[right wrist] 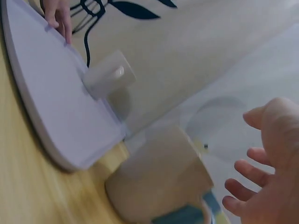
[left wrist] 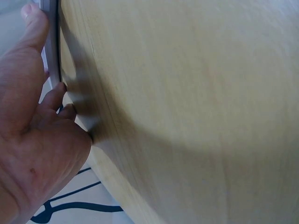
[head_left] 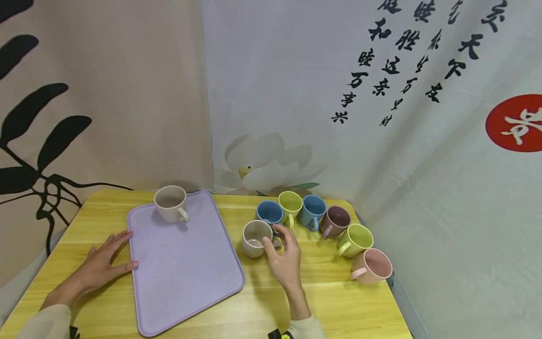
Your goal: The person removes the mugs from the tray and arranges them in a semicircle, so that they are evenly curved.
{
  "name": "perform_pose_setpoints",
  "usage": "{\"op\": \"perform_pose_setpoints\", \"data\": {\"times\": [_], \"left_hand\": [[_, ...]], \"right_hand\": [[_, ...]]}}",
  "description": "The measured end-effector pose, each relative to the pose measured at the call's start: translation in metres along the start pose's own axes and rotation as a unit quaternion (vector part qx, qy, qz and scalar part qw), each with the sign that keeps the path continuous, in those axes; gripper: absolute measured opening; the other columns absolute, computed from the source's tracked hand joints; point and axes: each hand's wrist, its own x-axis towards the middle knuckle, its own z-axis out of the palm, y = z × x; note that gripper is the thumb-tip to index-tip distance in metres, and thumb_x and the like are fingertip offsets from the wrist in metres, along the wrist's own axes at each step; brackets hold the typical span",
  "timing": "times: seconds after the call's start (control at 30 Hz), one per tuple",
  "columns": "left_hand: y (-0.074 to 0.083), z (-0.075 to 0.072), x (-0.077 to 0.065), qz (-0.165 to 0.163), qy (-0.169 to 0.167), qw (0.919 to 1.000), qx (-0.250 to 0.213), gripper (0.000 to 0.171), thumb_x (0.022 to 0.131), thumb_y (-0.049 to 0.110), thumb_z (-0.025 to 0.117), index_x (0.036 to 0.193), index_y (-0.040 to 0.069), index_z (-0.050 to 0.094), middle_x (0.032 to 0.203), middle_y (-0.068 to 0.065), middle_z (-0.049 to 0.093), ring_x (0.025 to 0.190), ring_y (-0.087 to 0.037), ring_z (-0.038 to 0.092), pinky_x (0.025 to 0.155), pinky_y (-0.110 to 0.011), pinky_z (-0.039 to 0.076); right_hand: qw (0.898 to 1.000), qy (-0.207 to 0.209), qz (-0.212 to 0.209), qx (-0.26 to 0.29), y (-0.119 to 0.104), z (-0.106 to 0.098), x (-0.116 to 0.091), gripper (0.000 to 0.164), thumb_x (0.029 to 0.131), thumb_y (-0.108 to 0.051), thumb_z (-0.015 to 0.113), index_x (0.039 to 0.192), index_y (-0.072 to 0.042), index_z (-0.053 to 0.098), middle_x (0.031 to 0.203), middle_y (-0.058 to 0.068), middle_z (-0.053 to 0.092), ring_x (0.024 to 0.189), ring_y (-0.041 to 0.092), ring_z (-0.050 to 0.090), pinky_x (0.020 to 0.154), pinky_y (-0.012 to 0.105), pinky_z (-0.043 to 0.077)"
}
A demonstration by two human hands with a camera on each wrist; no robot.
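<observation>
My left hand (head_left: 95,268) lies at the left rim of a lilac tray (head_left: 186,268), thumb and fingertips touching its edge. Near the far-left corner of that tray stands an off-white mug (head_left: 168,212), upright, its handle towards the lower right. Right of the tray, a second off-white mug (head_left: 251,248) stands upright on the wooden table (head_left: 338,306). My right hand (head_left: 287,263) is close beside this mug's handle, thumb and fingers parted. In the right wrist view those fingers (right wrist: 252,172) hold nothing and show apart from the mug.
Behind the near off-white mug is a blue mug (head_left: 269,210). A green mug (head_left: 290,201), another blue mug (head_left: 312,209), a purple mug (head_left: 335,220), a second green mug (head_left: 356,239) and a pink mug (head_left: 373,267) curve along the table's right edge. A printed cloth (head_left: 262,94) hangs behind.
</observation>
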Motion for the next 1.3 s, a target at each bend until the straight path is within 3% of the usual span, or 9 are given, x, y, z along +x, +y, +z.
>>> {"op": "perform_pose_setpoints", "data": {"times": [0.13, 0.23, 0.47, 0.6, 0.93, 1.17, 1.3], "left_hand": [[0.0, 0.0, 0.0, 0.0, 0.001, 1.0, 0.001, 0.102, 0.106, 0.044, 0.079, 0.178, 0.002, 0.019, 0.179, -0.046, 0.015, 0.165, -0.075, 0.0, 0.123, -0.095, -0.013], [-0.001, 0.001, 0.0, 0.0, 0.0, 1.0, -0.001, 0.103, 0.106, 0.045, 0.078, 0.178, 0.002, 0.019, 0.179, -0.046, 0.015, 0.165, -0.075, 0.0, 0.123, -0.095, -0.014], [0.0, 0.0, 0.001, -0.001, -0.001, 1.0, -0.001, 0.102, 0.106, 0.044, 0.079, 0.178, 0.002, 0.018, 0.178, -0.047, 0.016, 0.164, -0.075, 0.0, 0.123, -0.095, -0.012], [0.002, -0.001, 0.001, 0.002, 0.003, 1.0, 0.003, 0.101, 0.107, 0.041, 0.079, 0.177, 0.0, 0.02, 0.177, -0.048, 0.018, 0.164, -0.076, 0.002, 0.122, -0.097, -0.009], [0.0, 0.0, 0.0, 0.007, 0.006, 1.0, 0.003, 0.102, 0.106, 0.041, 0.079, 0.178, 0.001, 0.018, 0.177, -0.047, 0.018, 0.164, -0.076, 0.003, 0.123, -0.096, -0.009], [-0.002, 0.0, -0.001, 0.004, 0.001, 1.0, -0.002, 0.105, 0.107, 0.043, 0.078, 0.18, 0.004, 0.013, 0.179, -0.045, 0.015, 0.165, -0.075, 0.0, 0.123, -0.095, -0.012], [-0.002, 0.0, 0.0, 0.001, -0.001, 1.0, -0.002, 0.107, 0.107, 0.044, 0.078, 0.181, 0.005, 0.01, 0.18, -0.044, 0.015, 0.165, -0.075, 0.0, 0.124, -0.095, -0.013]], "right_hand": [[1.0, -0.017, -0.011, -0.012, -0.013, 0.014, 0.002, 0.047, 0.099, -0.006, 0.084, 0.142, 0.006, 0.068, 0.143, 0.028, 0.071, 0.137, 0.046, 0.069, 0.126, 0.049, 0.055], [0.999, -0.037, -0.015, -0.018, -0.018, 0.025, 0.002, 0.047, 0.1, -0.009, 0.084, 0.142, 0.005, 0.068, 0.144, 0.025, 0.072, 0.137, 0.042, 0.069, 0.125, 0.052, 0.056], [0.994, -0.079, -0.041, -0.057, -0.025, 0.054, 0.004, 0.048, 0.099, -0.018, 0.085, 0.143, -0.008, 0.071, 0.143, 0.014, 0.075, 0.135, 0.037, 0.071, 0.118, 0.05, 0.06], [0.991, -0.111, -0.047, -0.062, -0.029, 0.072, 0.008, 0.051, 0.1, -0.022, 0.084, 0.146, -0.008, 0.069, 0.146, 0.014, 0.074, 0.14, 0.032, 0.07, 0.122, 0.046, 0.058], [0.981, -0.168, -0.009, -0.092, -0.034, 0.121, 0.02, 0.057, 0.103, -0.033, 0.083, 0.155, -0.017, 0.065, 0.155, 0.003, 0.07, 0.144, 0.02, 0.068, 0.125, 0.038, 0.056], [0.973, -0.201, -0.013, -0.114, -0.029, 0.148, 0.031, 0.058, 0.104, -0.032, 0.082, 0.155, -0.011, 0.064, 0.153, 0.008, 0.071, 0.14, 0.023, 0.069, 0.121, 0.035, 0.057], [0.97, -0.211, 0.006, -0.119, -0.024, 0.16, 0.036, 0.059, 0.104, -0.031, 0.082, 0.155, -0.009, 0.064, 0.154, 0.008, 0.072, 0.144, 0.024, 0.067, 0.123, 0.036, 0.055]]}}
